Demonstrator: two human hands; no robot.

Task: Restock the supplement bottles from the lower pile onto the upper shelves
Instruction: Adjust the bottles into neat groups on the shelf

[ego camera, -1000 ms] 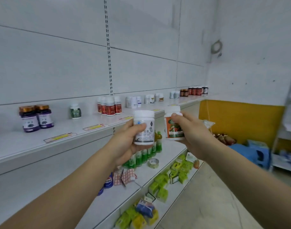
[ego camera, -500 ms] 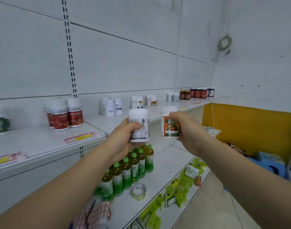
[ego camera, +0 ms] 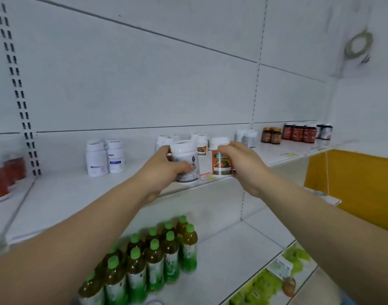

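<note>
My left hand (ego camera: pixel 164 168) grips a white bottle with a grey label (ego camera: pixel 185 160), held upright over the front edge of the upper shelf (ego camera: pixel 78 192). My right hand (ego camera: pixel 243 164) grips a white bottle with an orange label (ego camera: pixel 220 159) just to its right, also at the shelf's front edge. Whether either bottle touches the shelf cannot be told. Behind them stand more white bottles (ego camera: pixel 201 142), one with the same orange label.
The upper shelf also carries two white bottles (ego camera: pixel 105 157), red-labelled bottles at far left (ego camera: pixel 3 175), and dark and red bottles at far right (ego camera: pixel 298 133). Green-capped drink bottles (ego camera: pixel 157 256) stand on the shelf below. A yellow panel (ego camera: pixel 353 183) lies to the right.
Both hands have carried their bottles forward to the upper shelf's front edge. The camera has moved along and closer to the shelving.
</note>
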